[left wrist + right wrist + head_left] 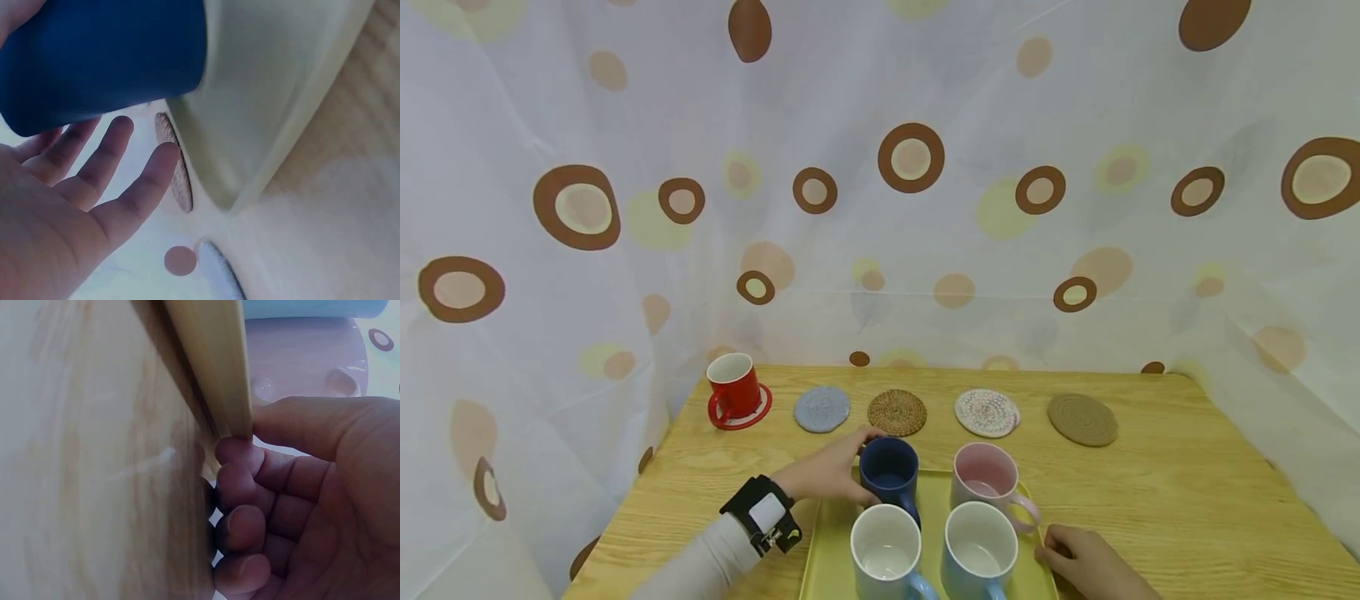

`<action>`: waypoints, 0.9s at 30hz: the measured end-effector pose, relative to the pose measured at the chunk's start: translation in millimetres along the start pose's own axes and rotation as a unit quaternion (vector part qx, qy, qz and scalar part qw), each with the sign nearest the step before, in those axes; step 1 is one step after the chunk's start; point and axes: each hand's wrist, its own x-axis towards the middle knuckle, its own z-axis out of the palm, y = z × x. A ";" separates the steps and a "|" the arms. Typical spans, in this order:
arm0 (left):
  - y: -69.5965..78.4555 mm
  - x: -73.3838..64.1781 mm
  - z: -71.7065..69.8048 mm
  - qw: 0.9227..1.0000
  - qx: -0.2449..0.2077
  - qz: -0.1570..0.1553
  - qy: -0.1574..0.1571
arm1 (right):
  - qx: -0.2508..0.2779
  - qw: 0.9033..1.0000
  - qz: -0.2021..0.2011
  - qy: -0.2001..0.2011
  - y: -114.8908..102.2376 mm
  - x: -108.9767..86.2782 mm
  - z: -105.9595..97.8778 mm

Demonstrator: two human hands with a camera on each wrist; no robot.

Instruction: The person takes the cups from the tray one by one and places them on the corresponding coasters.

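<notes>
A dark blue mug [889, 467] stands upright at the back left of a yellow tray [934, 483]. My left hand [831, 473] reaches around it from the left, fingers [115, 156] spread along its far side and the thumb on the near side. In the left wrist view, the fingers are loosely bent, and the two nearest fingertips stand off the mug wall. My right hand [1093, 560] pinches the tray's right edge, thumb above and curled fingers [240, 487] below. A pink mug [987, 475] stands just inside that edge.
Two light blue mugs with white insides, a left one [886, 550] and a right one [979, 546], occupy the tray's front. Behind the tray lie grey [822, 409], brown woven [897, 412], speckled [987, 412] and tan [1082, 419] coasters. A red mug [735, 387] sits on a red coaster [763, 404].
</notes>
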 end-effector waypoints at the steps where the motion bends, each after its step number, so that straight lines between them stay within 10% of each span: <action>1: -0.2 0.4 2.4 1.000 -0.002 0.004 0.004 | 0.000 1.000 0.002 -0.001 0.7 -0.1 -0.1; 14: -0.3 5.0 2.3 1.000 0.011 0.024 0.003 | 0.009 1.000 0.017 -0.010 -1.7 -0.1 -1.6; 27: -6.1 12.0 -20.2 0.993 -0.032 0.018 -0.111 | 0.015 0.999 0.035 -0.023 -0.8 1.7 -1.9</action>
